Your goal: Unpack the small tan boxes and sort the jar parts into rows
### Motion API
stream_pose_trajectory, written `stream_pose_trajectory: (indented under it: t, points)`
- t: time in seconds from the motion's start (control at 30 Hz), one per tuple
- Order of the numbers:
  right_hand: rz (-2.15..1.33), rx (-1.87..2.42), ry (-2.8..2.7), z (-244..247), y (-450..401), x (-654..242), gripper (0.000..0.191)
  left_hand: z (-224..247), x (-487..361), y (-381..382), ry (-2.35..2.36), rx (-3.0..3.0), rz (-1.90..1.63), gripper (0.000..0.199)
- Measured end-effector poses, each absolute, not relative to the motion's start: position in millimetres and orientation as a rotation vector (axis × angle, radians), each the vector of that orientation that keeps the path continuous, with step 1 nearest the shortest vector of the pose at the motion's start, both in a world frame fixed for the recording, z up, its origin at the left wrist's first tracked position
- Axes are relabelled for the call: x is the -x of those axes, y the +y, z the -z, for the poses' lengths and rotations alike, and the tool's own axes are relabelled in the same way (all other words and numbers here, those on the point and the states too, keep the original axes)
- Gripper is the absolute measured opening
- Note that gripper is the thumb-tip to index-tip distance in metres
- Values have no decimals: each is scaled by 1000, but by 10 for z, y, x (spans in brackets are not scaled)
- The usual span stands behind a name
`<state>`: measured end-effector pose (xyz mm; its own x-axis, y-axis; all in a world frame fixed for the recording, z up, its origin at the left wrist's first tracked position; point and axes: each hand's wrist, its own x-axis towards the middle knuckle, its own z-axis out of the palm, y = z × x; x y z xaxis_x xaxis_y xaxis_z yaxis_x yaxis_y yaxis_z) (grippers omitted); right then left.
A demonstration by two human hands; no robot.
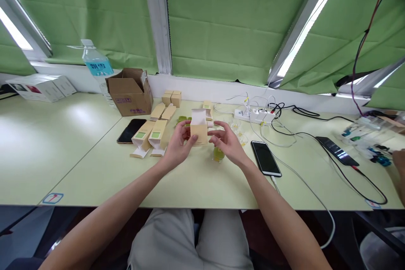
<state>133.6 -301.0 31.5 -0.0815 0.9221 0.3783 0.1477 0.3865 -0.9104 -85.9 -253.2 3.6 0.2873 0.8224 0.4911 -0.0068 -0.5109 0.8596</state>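
Observation:
My left hand is closed on a small tan carton whose white-lined flap stands up. Just to the right of the carton hovers my right hand, its fingers apart and bent; any contact with the carton's edge is hard to make out. Below its fingers a small glass jar with yellow-green contents stands on the table. Several clear glass pieces sit behind the right hand, partly hidden. Green items lie behind the left hand. To the left lie flat tan cartons with green labels and open flaps.
A brown cardboard box and a large water bottle stand at the back left. Phones lie at left and right. Cables trail from a white power strip. Another person's hand shows at the right edge.

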Motion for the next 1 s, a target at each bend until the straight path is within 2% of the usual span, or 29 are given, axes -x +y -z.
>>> stream_pose_trajectory:
  t: [0.1, 0.27, 0.43, 0.57, 0.73, 0.87, 1.0]
  points:
    - [-1097, 898, -1357, -351, -2870, -1213, 67, -166, 760, -2453, 751, -1656, -1321, 61]
    - [-1240, 814, -1101, -327, -2817, -1205, 73, -181, 659, -2455, 754, -1709, -1357, 64]
    - [-1177, 778, -1110, -329, -2906, -1303, 73, -38, 577, -2607, 723, -1921, -1393, 87]
    - [-1134, 767, -1195, -327, -2943, -1275, 73, -43, 543, -2693, 860, -2070, -1601, 68]
    - [-1002, 836, -1287, -311, -2982, -1203, 74, -103, 630, -2696, 887, -2429, -1935, 58]
    - [-1067, 791, -1343, -297, -2992, -1179, 73, -71, 656, -2705, 803, -2652, -1922, 60]
    - [-1083, 772, -1279, -303, -2990, -1219, 61, -88, 658, -2766, 573, -2681, -1793, 64]
